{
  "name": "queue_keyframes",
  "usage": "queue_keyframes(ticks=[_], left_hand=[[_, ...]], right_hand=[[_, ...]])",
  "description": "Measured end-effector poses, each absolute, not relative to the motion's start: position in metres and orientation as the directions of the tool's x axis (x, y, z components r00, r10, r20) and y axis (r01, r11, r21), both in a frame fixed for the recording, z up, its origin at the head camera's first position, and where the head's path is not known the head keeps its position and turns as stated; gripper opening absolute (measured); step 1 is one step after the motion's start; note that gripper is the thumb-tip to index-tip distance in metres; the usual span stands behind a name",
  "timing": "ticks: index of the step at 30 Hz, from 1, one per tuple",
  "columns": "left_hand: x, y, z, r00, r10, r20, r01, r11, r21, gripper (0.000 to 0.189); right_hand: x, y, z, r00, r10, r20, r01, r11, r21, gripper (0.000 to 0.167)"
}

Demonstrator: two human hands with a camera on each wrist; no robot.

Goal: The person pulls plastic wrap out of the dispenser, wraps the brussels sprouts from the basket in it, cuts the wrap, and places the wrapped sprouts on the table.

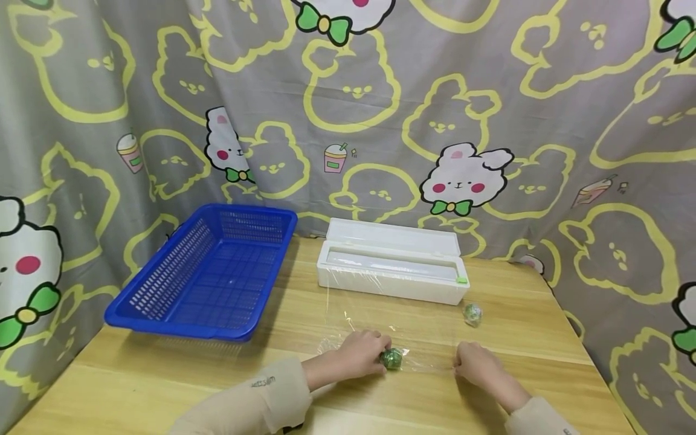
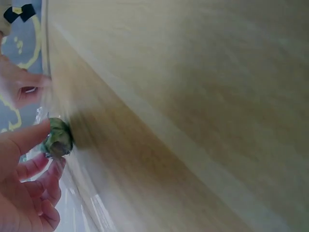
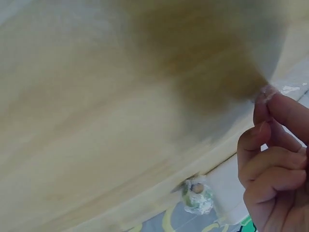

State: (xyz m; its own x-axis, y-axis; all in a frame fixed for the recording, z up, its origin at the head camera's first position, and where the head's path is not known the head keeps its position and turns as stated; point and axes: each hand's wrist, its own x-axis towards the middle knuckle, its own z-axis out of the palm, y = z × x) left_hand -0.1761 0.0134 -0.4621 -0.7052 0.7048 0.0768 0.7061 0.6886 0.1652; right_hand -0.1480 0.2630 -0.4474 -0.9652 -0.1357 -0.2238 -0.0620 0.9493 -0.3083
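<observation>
My left hand grips a small green Brussels sprout close over the wooden table. In the left wrist view the sprout sits between thumb and fingers, its cut stem end showing. A sheet of clear cling film stretches from the box toward both hands, with crinkles around the sprout. At the near right, my right hand pinches the film's corner between thumb and forefinger, as the right wrist view shows at the fingertips. A second sprout, wrapped in film, lies beyond the right hand.
The white cling film box stands at the back with its lid raised and a green slider at its right end. A blue plastic basket stands at the left. Behind the table hangs a patterned grey curtain.
</observation>
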Motion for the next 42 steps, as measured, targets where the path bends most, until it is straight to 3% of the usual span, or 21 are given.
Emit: queue_keyframes(ticks=[6,9,13,17,28,34,42], left_hand=[[-0.178,0.017,-0.462,-0.718,0.693,0.074,0.694,0.703,0.156,0.028],[-0.180,0.017,-0.462,-0.720,0.691,0.064,0.689,0.703,0.175,0.026],[-0.184,0.015,-0.463,-0.728,0.684,0.052,0.677,0.705,0.210,0.024],[-0.188,0.013,-0.464,-0.736,0.677,0.023,0.657,0.706,0.264,0.022],[-0.198,0.005,-0.461,-0.720,0.694,-0.011,0.645,0.674,0.359,0.024],[-0.202,0.008,-0.457,-0.727,0.684,0.058,0.666,0.684,0.297,0.041],[-0.204,0.013,-0.458,-0.733,0.678,0.056,0.666,0.699,0.261,0.028]], right_hand=[[-0.147,0.249,-0.431,-0.966,-0.175,-0.190,-0.118,0.953,-0.278,0.017],[-0.150,0.233,-0.428,-0.956,-0.265,-0.125,-0.203,0.907,-0.368,0.009],[-0.154,0.214,-0.435,-0.884,-0.462,-0.078,-0.348,0.759,-0.550,0.028],[-0.157,0.202,-0.446,-0.822,-0.568,-0.044,-0.426,0.664,-0.615,0.035],[-0.168,0.190,-0.461,-0.861,-0.508,-0.027,-0.414,0.729,-0.545,0.025],[-0.173,0.192,-0.460,-0.861,-0.505,-0.056,-0.401,0.743,-0.536,0.024],[-0.178,0.188,-0.459,-0.880,-0.474,-0.027,-0.405,0.779,-0.479,0.025]])
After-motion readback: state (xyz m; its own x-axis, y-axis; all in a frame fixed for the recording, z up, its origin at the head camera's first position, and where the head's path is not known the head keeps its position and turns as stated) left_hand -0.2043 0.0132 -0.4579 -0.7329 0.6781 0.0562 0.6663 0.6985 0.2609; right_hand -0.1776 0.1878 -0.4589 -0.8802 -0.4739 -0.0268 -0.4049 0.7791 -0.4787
